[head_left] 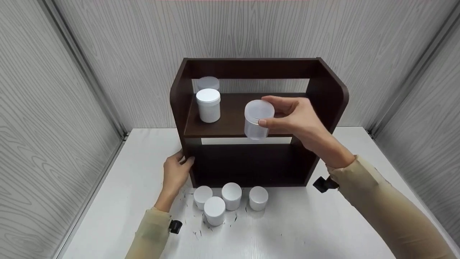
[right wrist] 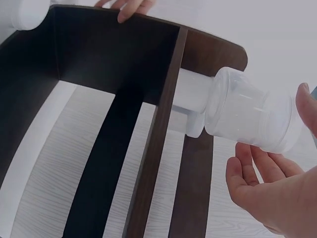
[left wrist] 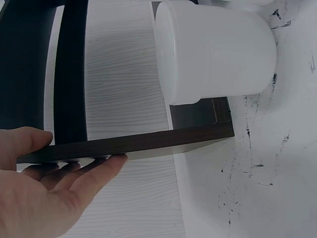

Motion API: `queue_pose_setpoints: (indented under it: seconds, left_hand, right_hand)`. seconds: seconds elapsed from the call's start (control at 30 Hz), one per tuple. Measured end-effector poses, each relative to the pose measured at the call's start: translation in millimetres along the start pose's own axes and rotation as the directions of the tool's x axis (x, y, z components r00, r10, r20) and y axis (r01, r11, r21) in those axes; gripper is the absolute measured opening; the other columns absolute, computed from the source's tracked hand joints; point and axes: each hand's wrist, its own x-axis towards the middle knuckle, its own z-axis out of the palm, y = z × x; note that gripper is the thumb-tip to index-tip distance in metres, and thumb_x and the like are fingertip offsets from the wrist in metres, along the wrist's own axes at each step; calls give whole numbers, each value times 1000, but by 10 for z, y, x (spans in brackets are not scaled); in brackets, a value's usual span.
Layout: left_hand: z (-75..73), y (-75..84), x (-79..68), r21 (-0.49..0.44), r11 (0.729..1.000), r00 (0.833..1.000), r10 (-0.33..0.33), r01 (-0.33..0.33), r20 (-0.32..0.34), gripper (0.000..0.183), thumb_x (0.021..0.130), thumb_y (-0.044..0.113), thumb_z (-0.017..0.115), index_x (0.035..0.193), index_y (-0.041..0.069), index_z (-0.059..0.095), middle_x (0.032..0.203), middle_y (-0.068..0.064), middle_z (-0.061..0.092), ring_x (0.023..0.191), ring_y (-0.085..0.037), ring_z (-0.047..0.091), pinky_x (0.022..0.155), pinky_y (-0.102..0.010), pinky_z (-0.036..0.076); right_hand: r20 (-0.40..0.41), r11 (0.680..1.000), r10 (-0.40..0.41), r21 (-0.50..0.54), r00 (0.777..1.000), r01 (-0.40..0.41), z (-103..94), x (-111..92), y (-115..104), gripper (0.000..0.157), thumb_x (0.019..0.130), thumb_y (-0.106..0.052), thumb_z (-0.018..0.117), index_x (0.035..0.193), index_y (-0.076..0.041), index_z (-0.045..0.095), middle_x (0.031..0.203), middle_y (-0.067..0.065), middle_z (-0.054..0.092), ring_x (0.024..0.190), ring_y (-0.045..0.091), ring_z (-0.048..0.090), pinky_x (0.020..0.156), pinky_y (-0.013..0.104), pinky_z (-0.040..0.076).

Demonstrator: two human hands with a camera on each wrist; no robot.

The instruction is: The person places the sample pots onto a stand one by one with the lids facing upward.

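In the head view my right hand point(head_left: 296, 117) holds a translucent lidded jar point(head_left: 256, 124) between thumb and fingers, in front of the upper shelf. The right wrist view shows the same clear jar point(right wrist: 247, 111) at the fingertips, upright relative to the shelf. My left hand point(head_left: 176, 172) grips the left side panel of a dark brown two-tier rack point(head_left: 251, 68), thumb inside and fingers outside, as the left wrist view also shows at the panel edge point(left wrist: 143, 143). On the upper shelf, at the left, a white jar point(head_left: 209, 108) stands before a translucent jar point(head_left: 208, 82).
Several white lidded jars point(head_left: 215, 212) stand on the white tabletop point(head_left: 280, 230) in front of the rack's lower level. One white jar point(left wrist: 218, 54) looms close in the left wrist view. Grey wood-patterned walls point(head_left: 90, 54) enclose the table at the back and sides.
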Motion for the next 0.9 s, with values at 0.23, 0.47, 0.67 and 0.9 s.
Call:
queue_pose_setpoints:
  seconds: [0.23, 0.47, 0.67, 0.9]
  left_hand:
    - [4, -1, -6, 5, 1000, 1000, 11, -11, 13, 46, 101, 9, 65, 140, -15, 57, 142, -32, 58, 127, -48, 61, 100, -48, 57]
    - [6, -2, -4, -7, 1000, 1000, 15, -14, 10, 43, 101, 8, 65, 137, -14, 61, 139, -32, 61, 126, -46, 62, 100, -48, 57]
    - [9, -9, -3, -20, 999, 1000, 27, -27, 3, 41, 100, 7, 65, 135, -13, 62, 138, -32, 62, 126, -45, 63, 100, -47, 57]
    - [-1, 2, -6, -27, 999, 1000, 22, -22, 9, 44, 100, 6, 66, 139, -14, 59, 139, -32, 61, 125, -45, 63, 99, -46, 58]
  right_hand:
    - [-26, 998, 18, -67, 1000, -20, 14, 247, -30, 66, 78, -8, 95, 138, -1, 68, 116, 12, 78, 106, 24, 74, 93, 30, 59]
    - [-49, 996, 22, -85, 999, -26, 58, 492, -33, 63, 77, -7, 95, 134, -1, 71, 115, 13, 77, 107, 23, 73, 94, 31, 59]
    - [-41, 996, 14, -92, 999, -18, 64, 667, -12, 63, 77, -9, 95, 135, 0, 70, 119, 13, 76, 108, 23, 71, 98, 33, 57]
    - [-32, 991, 12, -133, 999, -16, 72, 885, 17, 67, 80, -12, 94, 140, 0, 66, 119, 13, 76, 107, 21, 70, 101, 33, 55]
